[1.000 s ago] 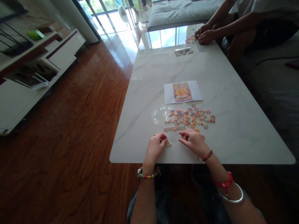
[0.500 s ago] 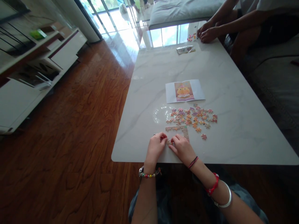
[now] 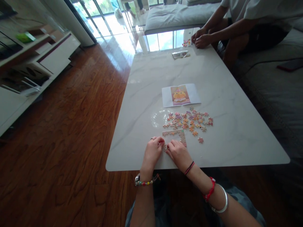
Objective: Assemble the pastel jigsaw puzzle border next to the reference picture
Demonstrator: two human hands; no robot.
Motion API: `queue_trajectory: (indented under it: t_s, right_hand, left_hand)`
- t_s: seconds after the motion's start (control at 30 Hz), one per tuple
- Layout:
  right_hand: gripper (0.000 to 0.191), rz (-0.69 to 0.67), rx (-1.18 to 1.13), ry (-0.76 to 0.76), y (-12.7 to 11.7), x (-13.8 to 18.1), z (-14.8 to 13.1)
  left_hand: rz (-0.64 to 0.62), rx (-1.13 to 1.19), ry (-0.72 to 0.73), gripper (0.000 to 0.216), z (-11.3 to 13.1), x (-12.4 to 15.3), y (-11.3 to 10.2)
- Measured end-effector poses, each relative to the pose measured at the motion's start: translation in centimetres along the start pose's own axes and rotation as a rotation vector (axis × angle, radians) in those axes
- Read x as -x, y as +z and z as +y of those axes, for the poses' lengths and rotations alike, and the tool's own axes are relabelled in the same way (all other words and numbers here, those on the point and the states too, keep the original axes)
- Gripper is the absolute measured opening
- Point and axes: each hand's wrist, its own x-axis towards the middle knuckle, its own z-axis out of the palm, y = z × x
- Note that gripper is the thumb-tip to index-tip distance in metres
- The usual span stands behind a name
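White table (image 3: 220, 104) holds one picture (image 3: 180, 95), one puzzle border (image 3: 183, 135), one stray piece (image 3: 200, 140) and one pile (image 3: 185, 121), while the left hand (image 3: 152, 152) and right hand (image 3: 179, 154) pinch pale pieces (image 3: 165, 147).

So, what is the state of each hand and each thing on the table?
Left hand: fingers bent, at small pieces; grip unclear.
Right hand: fingers bent, at the same pieces; grip unclear.
Puzzle border: partly joined, incomplete.
Loose pieces: spread out.
Picture sheet: unfolded, creased, picture up.
Shiny packet: lying down; opening unclear.
Far bits: clustered beside another person's hands.
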Motion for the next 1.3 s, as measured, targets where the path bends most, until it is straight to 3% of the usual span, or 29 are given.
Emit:
queue_trajectory:
  t_s: [0.3, 0.5, 1.07, 1.3]
  right_hand:
    - [0.006, 0.011, -0.064, 0.054, 0.2, -1.0, 0.1]
    - [0.006, 0.012, -0.112, 0.11, 0.2, -1.1, 0.5]
    - [0.022, 0.009, -0.114, 0.061, 0.5, -0.9, 0.6]
    - [0.011, -0.02, -0.032, 0.115, 0.0, -0.9, 0.0]
  left_hand:
    - [0.007, -0.052, 0.041, 0.015, 0.1, -0.7, 0.0]
    - [0.118, -0.062, -0.042, 0.011, 0.2, -0.3, 0.1]
    - [0.049, -0.032, -0.05, 0.011, 0.8, -0.2, 0.2]
    - [0.035, -0.054, -0.092, 0.011, 0.8, -0.5, 0.2]
